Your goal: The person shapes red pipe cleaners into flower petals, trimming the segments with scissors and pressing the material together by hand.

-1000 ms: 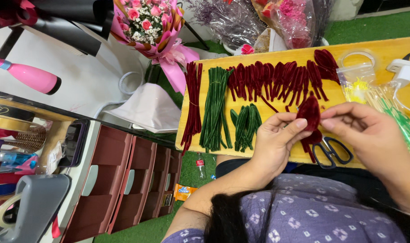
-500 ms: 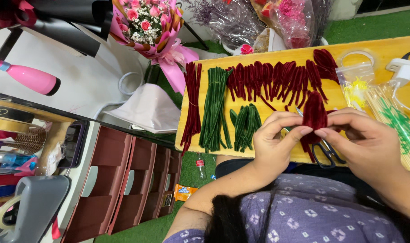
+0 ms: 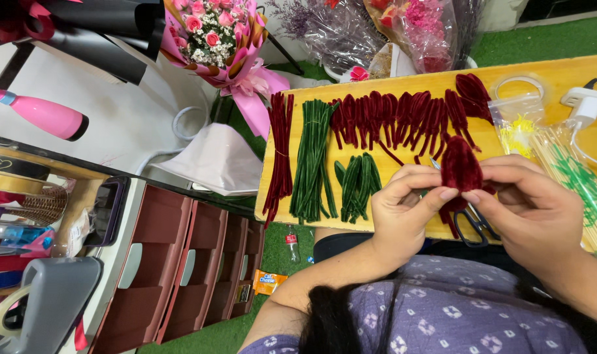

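Both my hands pinch a dark red fuzzy chenille petal (image 3: 460, 167) over the front edge of a yellow wooden board (image 3: 560, 77). My left hand (image 3: 403, 213) grips the petal's lower left side with thumb and fingers. My right hand (image 3: 531, 210) holds its lower right side. On the board lie a row of folded dark red petals (image 3: 403, 115), straight dark red stems (image 3: 280, 154), straight green stems (image 3: 313, 160) and folded green leaves (image 3: 357, 183). Black-handled scissors (image 3: 472, 226) lie under my hands.
A pink rose bouquet (image 3: 210, 33) stands behind the board's left end. A plastic bag with yellow bits (image 3: 518, 121), wooden skewers (image 3: 577, 177) and a white plug (image 3: 587, 101) lie at right. Maroon drawers (image 3: 174, 262), ribbon spools (image 3: 13, 183) and a pink bottle (image 3: 39, 115) are at left.
My hands have shifted slightly and turned the red petal upright between them; it now stands taller above my fingertips.
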